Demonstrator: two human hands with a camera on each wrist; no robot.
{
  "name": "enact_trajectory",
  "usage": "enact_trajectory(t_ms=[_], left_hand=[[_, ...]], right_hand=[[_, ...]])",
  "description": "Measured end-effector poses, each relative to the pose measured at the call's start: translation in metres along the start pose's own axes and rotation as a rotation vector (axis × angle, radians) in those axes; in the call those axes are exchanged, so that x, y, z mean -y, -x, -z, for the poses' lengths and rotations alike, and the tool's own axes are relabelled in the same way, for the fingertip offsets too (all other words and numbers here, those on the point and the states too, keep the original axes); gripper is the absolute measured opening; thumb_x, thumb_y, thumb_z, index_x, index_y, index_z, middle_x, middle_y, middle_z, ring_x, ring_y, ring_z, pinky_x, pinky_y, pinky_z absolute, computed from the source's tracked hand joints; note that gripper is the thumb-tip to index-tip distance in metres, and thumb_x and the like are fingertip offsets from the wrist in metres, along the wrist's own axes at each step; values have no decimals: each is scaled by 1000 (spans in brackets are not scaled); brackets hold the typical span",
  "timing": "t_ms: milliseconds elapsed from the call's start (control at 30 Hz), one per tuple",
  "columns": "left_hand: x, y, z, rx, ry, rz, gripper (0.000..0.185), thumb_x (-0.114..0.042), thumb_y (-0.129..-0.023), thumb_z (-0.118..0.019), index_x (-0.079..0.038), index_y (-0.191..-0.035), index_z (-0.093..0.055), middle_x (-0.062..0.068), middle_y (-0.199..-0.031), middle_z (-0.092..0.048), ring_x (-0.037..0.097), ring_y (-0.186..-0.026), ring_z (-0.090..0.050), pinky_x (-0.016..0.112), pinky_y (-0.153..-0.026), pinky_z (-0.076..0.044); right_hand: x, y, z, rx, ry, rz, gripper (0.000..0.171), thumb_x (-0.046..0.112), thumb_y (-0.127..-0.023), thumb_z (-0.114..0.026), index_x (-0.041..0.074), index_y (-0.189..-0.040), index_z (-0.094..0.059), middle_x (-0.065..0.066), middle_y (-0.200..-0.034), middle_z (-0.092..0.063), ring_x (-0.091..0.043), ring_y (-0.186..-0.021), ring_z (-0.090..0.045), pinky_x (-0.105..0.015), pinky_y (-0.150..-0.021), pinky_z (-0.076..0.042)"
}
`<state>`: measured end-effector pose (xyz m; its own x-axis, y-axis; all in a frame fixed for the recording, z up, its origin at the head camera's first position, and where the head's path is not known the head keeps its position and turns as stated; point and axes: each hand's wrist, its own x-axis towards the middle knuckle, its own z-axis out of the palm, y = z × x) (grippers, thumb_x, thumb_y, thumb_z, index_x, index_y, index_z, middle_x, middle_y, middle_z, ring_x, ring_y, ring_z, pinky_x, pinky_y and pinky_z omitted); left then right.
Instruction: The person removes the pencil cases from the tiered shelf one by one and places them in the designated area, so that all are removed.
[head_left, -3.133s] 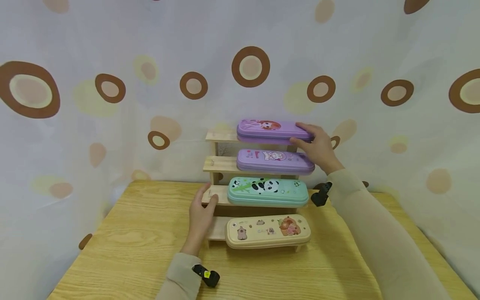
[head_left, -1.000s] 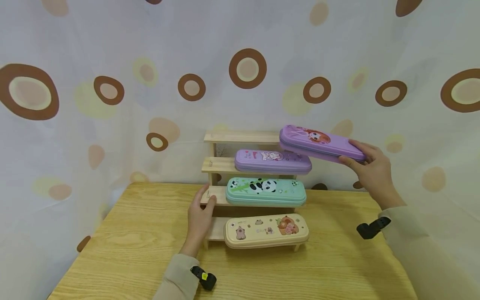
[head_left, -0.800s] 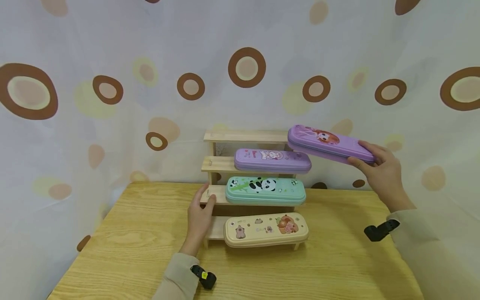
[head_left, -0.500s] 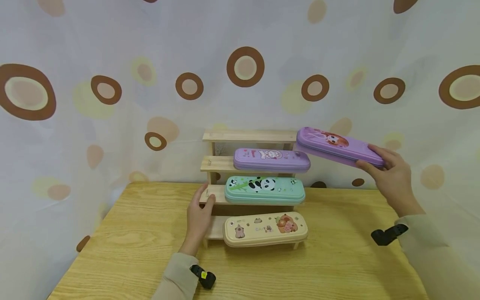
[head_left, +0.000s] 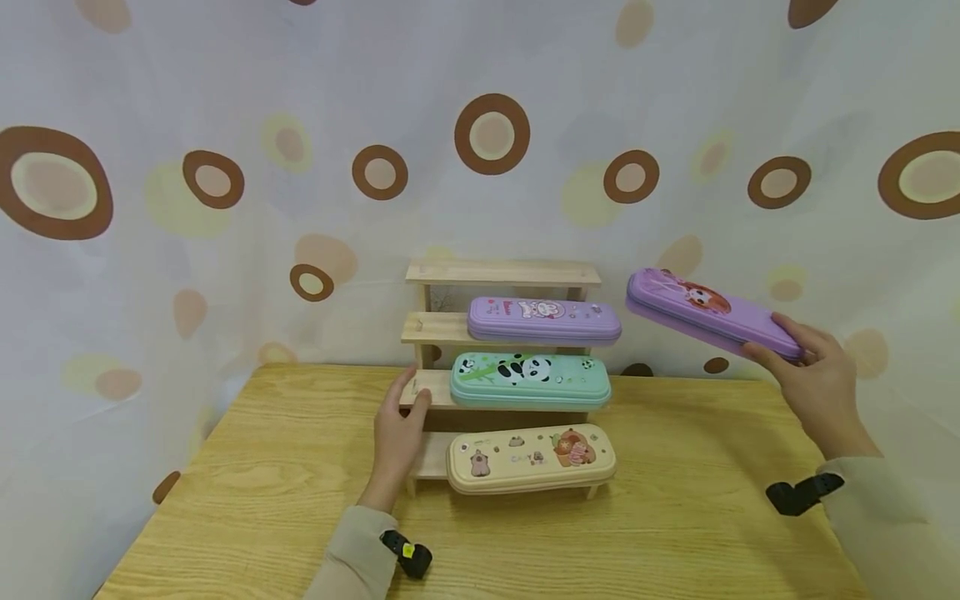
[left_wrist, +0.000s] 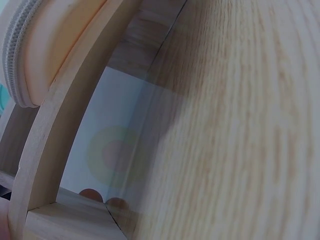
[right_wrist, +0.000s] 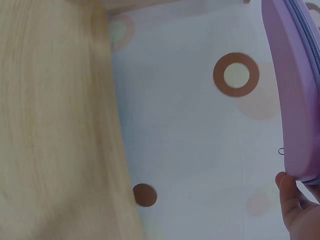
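Right hand [head_left: 821, 387] is clamped on the right end of a purple pencil case [head_left: 716, 314], thumb on the near side, fingers on the far side. I see the case in the air, right of the rack [head_left: 502, 272], left end higher than the right, somewhere by the table's back right corner; exact depth hard to judge. Girl picture on its lid, partly washed out by glare.

Left hand [head_left: 397, 433] is at the third shelf down, left end. Thumb and forefinger are apart, touching the wood; other fingers hidden, so can't tell if they curl round it. Hands well apart from each other.

Rack is wooden, four steps, near the middle of the table's [head_left: 300, 467] back edge. Top shelf bare. Second shelf: lilac bunny case [head_left: 543, 321]. Third: mint panda case [head_left: 531, 380]. Bottom: cream case [head_left: 531, 458], slightly askew, small print unreadable. Cases cover the right part of the lower three shelves.

Table's front edge is cut off, same for both sleeves [head_left: 360, 542]. Black camera on each wrist. Spotted curtain [head_left: 315, 83] behind.

Left wrist view gets only a zipped corner of the cream case, plus a sliver at the left edge, maybe skin. Right wrist view crops purple case and fingers; small ring [right_wrist: 281, 151] beside the case, unclear.
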<state>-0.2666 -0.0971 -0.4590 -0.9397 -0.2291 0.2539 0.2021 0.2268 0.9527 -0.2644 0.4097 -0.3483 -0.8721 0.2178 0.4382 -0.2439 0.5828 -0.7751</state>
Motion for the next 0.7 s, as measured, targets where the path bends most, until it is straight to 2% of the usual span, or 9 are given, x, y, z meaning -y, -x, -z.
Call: enact_trajectory(t_ms=[67, 200, 300, 467, 500, 600, 667, 700], left_hand=[[-1, 1, 0, -2, -3, -1, 47, -32, -100, -57, -25, -146, -49, -2, -151, -44, 24, -142, -33, 49, -115, -26], [0, 1, 0, -2, -9, -1, 47, -33, -100, -57, -24, -146, -49, -1, -151, -44, 24, -142, -33, 49, -115, -26], [0, 2, 0, 2, -11, 1, 48, -33, -101, -56, -24, -147, -48, 0, -151, -43, 25, -142, -32, 49, -115, -25], [0, 3, 0, 1, -9, 7, 47, -33, -101, -57, -25, -146, -49, -1, -151, -44, 24, -142, -32, 49, -115, -26], [-1, 3, 0, 1, -10, 6, 47, -33, -101, -57, -25, -146, -49, -2, -151, -44, 24, -142, -33, 49, -115, -26], [-1, 3, 0, -2, -12, 3, 47, -32, -101, -57, -26, -146, -49, -2, -151, -44, 24, -142, -33, 49, -115, -26], [0, 2, 0, -3, -16, -4, 47, -33, -101, -57, -25, -146, -49, -1, -151, -44, 24, -142, -33, 49, -115, -26], [0, 2, 0, -2, -18, -7, 47, -32, -101, -56, -25, -146, -49, -1, -151, -44, 24, -142, -33, 49, -115, -26]], right_hand=[[-7, 3, 3, 13, 18, -21, 64, 22, -94, -69, 21, -151, -41, -14, -141, -36, -12, -125, -41, -2, -76, -41], [-23, 8, 7, 51, 71, -73, 67, 30, -94, -69, 24, -152, -37, -24, -147, -32, -15, -120, -46, -5, -69, -43], [-34, 11, 7, 72, 97, -109, 69, 34, -93, -69, 22, -153, -36, -28, -148, -31, -24, -119, -48, -7, -66, -44], [-52, 17, 5, 91, 128, -129, 73, 36, -91, -71, 15, -152, -36, -32, -146, -33, -45, -135, -33, -3, -71, -39], [-55, 18, 5, 94, 138, -130, 74, 37, -91, -71, 14, -152, -36, -32, -147, -34, -47, -136, -31, -4, -77, -39], [-66, 22, 2, 104, 167, -141, 76, 40, -91, -71, 12, -152, -35, -34, -147, -35, -51, -136, -28, -21, -102, -38], [-72, 24, 0, 113, 173, -147, 77, 41, -91, -71, 10, -151, -34, -35, -147, -35, -53, -136, -27, -44, -112, -31], [-75, 25, -1, 117, 174, -145, 77, 41, -91, -71, 10, -151, -34, -36, -146, -35, -55, -135, -27, -56, -112, -27]])
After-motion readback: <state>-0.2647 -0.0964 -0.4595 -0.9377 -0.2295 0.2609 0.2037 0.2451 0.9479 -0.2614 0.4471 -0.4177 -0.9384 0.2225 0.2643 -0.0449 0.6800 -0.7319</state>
